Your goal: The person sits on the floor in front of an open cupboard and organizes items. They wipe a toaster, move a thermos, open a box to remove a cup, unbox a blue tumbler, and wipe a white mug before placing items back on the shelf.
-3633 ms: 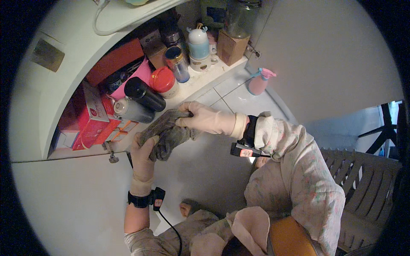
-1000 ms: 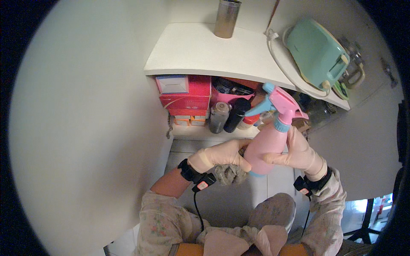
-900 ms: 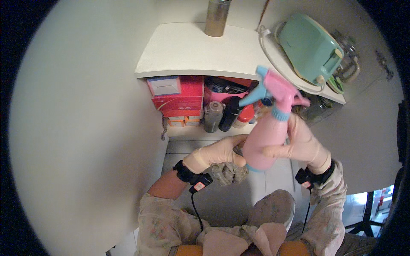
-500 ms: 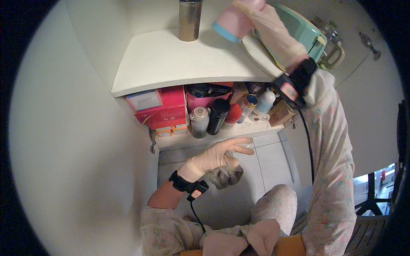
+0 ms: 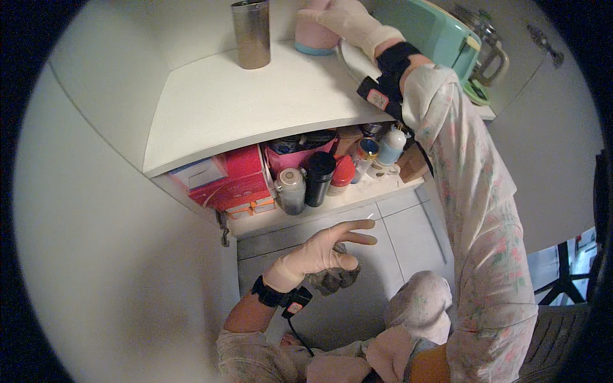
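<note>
Head view, right hand: I see my right hand (image 5: 341, 19) raised to the top of the white shelf (image 5: 255, 105), gloved fingers wrapped over the pink bottle (image 5: 313, 35).
Pink bottle: it stands upright on the shelf top near the back, its body under my palm and fingers, so the grip is closed on it; its upper part runs out of the picture.
Beside the bottle: a metal cup (image 5: 251, 33) stands to its left, apart from it; a mint-green appliance (image 5: 434, 32) sits just to its right, behind my wrist.
Left hand: my left hand (image 5: 322, 249) hangs lower, in front of the cupboard, fingers spread wide and half curled.
Cloth: a grey rag (image 5: 332, 277) sits bunched under the palm, touching it; only the heel and thumb side seem to press on it, and I cannot tell whether it is truly gripped.
Lower shelf: red boxes (image 5: 233, 182), a black flask (image 5: 317, 179) and a steel flask (image 5: 292, 189) stand packed side by side, well apart from both hands.
</note>
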The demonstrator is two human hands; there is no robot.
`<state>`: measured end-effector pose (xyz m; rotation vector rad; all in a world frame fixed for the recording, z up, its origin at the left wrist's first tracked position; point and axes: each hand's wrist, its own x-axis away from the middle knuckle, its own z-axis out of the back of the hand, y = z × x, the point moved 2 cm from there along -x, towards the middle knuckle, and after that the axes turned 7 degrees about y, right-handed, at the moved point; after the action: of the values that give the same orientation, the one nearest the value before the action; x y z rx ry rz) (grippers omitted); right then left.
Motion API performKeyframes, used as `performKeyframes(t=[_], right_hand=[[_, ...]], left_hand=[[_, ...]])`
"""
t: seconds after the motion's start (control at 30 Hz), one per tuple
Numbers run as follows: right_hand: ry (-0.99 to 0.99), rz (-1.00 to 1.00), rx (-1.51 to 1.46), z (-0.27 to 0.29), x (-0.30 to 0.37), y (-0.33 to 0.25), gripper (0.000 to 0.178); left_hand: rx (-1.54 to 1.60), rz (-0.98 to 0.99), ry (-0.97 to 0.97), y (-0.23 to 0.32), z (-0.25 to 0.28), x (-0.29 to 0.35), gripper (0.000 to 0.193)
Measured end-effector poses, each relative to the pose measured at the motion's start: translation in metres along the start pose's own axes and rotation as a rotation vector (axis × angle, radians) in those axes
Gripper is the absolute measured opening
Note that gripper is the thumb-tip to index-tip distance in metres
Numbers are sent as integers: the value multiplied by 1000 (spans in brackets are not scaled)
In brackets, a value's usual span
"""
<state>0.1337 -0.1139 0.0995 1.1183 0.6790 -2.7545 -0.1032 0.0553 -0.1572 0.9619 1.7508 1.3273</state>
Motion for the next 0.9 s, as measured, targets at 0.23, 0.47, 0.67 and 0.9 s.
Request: performKeyframes(t=[0.23,0.47,0.67,0.9], right_hand=[[-159,-44,-85,0,1,-7,70],[-59,103,48,-20,-7,14,63],[-109,91,-565,33,57,-19,51],[-283,78,-694,79,268,1,28]], left_hand=[[13,-38,-33,3,-7,-6,97],[9,9,-49,0,-5,-1,89],[-57,-95,47,-12,-5,3,71],[26,245,377,-25,-7,2,36]])
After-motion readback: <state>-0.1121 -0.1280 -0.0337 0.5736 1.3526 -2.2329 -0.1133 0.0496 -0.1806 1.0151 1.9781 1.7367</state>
